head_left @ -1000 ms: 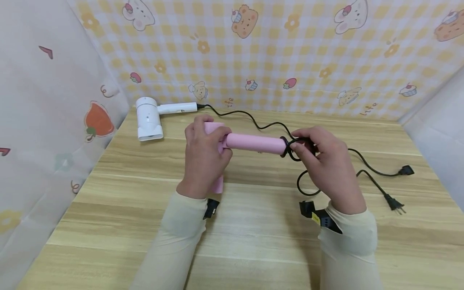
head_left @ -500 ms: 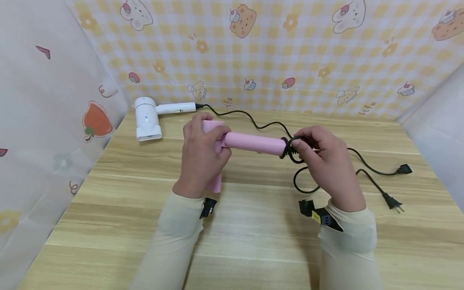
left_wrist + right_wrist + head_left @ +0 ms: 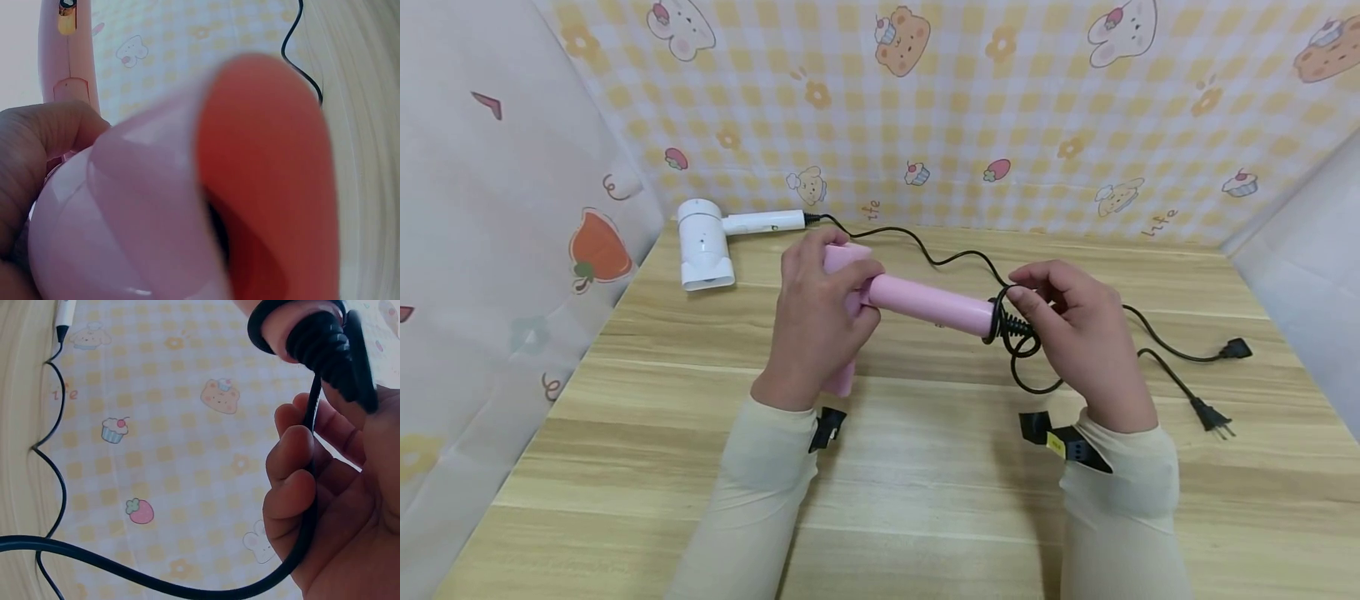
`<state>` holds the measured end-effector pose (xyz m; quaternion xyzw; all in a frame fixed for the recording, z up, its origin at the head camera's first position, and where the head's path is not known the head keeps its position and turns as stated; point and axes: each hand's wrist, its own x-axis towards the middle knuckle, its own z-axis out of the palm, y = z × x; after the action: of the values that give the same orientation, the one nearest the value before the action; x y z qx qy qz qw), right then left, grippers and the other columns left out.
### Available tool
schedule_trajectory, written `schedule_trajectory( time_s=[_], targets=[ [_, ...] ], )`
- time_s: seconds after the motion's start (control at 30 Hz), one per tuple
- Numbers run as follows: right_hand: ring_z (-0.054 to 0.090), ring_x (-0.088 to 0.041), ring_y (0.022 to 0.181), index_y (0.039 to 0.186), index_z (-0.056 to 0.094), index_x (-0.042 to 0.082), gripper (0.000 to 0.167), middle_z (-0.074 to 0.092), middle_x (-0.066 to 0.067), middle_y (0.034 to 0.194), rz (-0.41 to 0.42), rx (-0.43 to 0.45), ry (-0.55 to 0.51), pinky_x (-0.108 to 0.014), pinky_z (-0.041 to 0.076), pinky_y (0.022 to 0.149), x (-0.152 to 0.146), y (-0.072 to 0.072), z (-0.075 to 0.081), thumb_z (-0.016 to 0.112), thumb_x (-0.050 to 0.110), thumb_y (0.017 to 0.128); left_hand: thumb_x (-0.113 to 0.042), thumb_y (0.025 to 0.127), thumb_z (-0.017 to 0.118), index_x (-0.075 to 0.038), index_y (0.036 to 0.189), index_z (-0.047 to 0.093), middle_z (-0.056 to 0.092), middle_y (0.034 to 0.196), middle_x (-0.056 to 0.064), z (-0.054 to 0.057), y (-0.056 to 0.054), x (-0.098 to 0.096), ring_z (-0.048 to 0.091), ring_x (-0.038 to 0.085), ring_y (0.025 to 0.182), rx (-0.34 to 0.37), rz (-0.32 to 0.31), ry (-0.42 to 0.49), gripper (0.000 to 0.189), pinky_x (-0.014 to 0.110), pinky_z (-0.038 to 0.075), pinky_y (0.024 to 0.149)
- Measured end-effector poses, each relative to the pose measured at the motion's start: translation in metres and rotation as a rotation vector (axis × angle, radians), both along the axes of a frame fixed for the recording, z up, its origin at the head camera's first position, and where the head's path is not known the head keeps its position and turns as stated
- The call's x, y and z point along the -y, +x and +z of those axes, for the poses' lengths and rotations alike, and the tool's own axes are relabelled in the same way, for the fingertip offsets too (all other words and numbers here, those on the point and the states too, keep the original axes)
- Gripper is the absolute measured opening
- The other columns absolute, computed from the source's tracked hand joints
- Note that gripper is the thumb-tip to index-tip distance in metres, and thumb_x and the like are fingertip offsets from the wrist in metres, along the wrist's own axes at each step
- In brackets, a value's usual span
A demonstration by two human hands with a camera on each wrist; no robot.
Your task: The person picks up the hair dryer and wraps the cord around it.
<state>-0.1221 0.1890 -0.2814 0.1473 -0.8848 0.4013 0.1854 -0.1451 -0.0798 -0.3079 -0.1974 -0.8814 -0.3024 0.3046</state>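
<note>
A pink hair dryer (image 3: 931, 304) is held up above the table in the head view. My left hand (image 3: 820, 321) grips it round the head, with the handle pointing right. The left wrist view shows its nozzle (image 3: 269, 156) close up and blurred. My right hand (image 3: 1078, 333) pinches the black cord (image 3: 1037, 392) just beyond the handle's end. A turn of cord loops round that end, beside the ribbed cord sleeve (image 3: 322, 350). In the right wrist view the cord runs along the curled fingers (image 3: 290, 447).
A white hair dryer (image 3: 703, 246) lies at the back left of the wooden table (image 3: 917, 483). Its thin black cord (image 3: 917, 240) trails right, behind my right hand. Two black plugs, one upper (image 3: 1235, 348) and one lower (image 3: 1212, 418), lie at the right. A patterned cloth (image 3: 955, 100) hangs behind.
The handle's end has tipped down towards me. The cord's turns there have loosened, and the ribbed sleeve now shows. My left hand keeps its grip, and my right hand keeps pinching the cord.
</note>
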Motion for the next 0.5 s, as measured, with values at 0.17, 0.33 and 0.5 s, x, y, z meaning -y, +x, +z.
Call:
schedule_trajectory(
  time_s=[0.17,0.33,0.5],
  targets=[
    [0.048,-0.014,0.062,0.106,0.072,0.009,0.016,0.064,-0.003,0.079,0.004,0.015,0.005,-0.021,0.038,0.055,-0.0023,-0.0016,-0.0017,0.065,0.019,0.097,-0.002,0.07,0.073,-0.014,0.096,0.077,0.05,0.126,0.019,0.0003,-0.0004,0.0008,0.043,0.042,0.117,-0.016,-0.024,0.011,0.028,0.055,0.038,0.097],
    [0.048,-0.013,0.062,0.104,0.075,0.011,0.014,0.066,-0.003,0.081,0.023,0.029,-0.012,-0.022,0.037,0.054,-0.0042,-0.0037,-0.0042,0.065,0.018,0.096,-0.001,0.069,0.072,-0.012,0.095,0.077,0.051,0.125,0.021,0.0009,-0.0016,0.0007,0.047,0.036,0.116,-0.05,-0.06,0.024,0.029,0.052,0.031,0.102],
    [0.053,-0.013,0.07,0.102,0.077,0.011,0.014,0.07,-0.003,0.09,0.058,0.039,-0.043,-0.021,0.04,0.06,-0.0042,-0.004,-0.0064,0.066,0.014,0.095,-0.001,0.068,0.073,-0.013,0.094,0.076,0.051,0.125,0.021,0.0014,-0.0007,0.0002,0.045,0.037,0.116,-0.063,-0.076,0.059,0.029,0.052,0.034,0.099]
  ],
)
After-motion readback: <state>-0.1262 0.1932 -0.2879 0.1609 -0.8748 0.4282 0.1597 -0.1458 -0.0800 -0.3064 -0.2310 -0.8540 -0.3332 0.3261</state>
